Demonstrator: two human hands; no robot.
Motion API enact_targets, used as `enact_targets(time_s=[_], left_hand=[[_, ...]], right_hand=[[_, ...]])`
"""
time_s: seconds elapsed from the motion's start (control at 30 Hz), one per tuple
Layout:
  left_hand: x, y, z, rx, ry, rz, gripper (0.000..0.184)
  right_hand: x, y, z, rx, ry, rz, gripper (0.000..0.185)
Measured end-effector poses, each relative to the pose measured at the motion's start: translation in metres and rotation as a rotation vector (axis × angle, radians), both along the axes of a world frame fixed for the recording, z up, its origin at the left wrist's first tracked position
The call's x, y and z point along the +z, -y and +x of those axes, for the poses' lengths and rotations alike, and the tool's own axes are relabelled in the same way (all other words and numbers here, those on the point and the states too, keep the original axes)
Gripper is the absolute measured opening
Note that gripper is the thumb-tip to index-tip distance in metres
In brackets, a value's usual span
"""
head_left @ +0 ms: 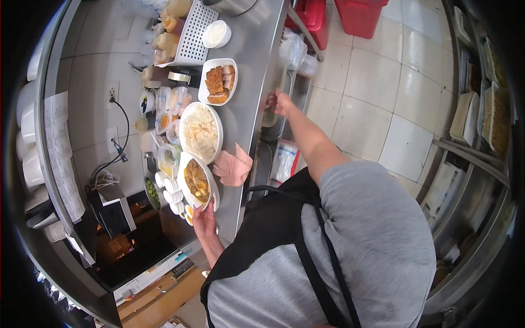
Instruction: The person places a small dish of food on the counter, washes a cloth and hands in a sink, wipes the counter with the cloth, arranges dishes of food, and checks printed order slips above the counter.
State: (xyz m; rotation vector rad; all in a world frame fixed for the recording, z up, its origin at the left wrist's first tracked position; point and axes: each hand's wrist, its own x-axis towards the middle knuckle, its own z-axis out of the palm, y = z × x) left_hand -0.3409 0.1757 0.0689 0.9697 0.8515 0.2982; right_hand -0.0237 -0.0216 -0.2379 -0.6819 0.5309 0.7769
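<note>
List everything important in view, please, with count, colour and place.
Counter: one, grey, before person
Rice dish: one, white, on counter
Curry dish: one, white, beside rice dish
Meat dish: one, white, beside rice dish
Cup: one, white, beyond meat dish
Basket: one, white, beside cup
Cloth: one, pink, on counter
Bins: two, red, picture's top
Containers: several, mixed colours, wall side
Left hand: one, bare, holding curry dish
Right hand: one, bare, beside counter's edge

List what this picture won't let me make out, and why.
Head view:
- Some fingertips of the left hand: hidden by the bowl.
- What the right hand touches: blurred.
- The metal container: cut off by the top edge.
- Writing on the paper: too small.
</note>
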Motion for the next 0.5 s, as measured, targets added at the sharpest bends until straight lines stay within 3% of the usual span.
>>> enact_targets(time_s=[0.13, 0.2, 0.3, 0.4, 0.5], left_hand=[[-0.002, 0.0, -0.001, 0.0, -0.005, -0.001, 0.048], [-0.003, -0.001, -0.002, 0.002, -0.007, 0.002, 0.049], [-0.003, -0.003, -0.005, -0.005, -0.002, 0.025, 0.05], [-0.003, -0.003, -0.007, 0.006, 0.013, 0.027, 0.051], [-0.002, 0.003, -0.009, -0.018, 0.011, 0.021, 0.054]], right_hand=[[0.014, 0.0, -0.023, 0.107, -0.037, 0.043, 0.047], [0.011, 0.002, -0.034, 0.185, -0.038, 0.213, 0.045], [0.014, 0.01, -0.05, 0.114, -0.025, 0.272, 0.037], [0.017, 0.008, -0.059, 0.07, 0.097, 0.176, 0.029], [-0.02, -0.004, -0.055, -0.018, 0.136, 0.042, 0.024]])
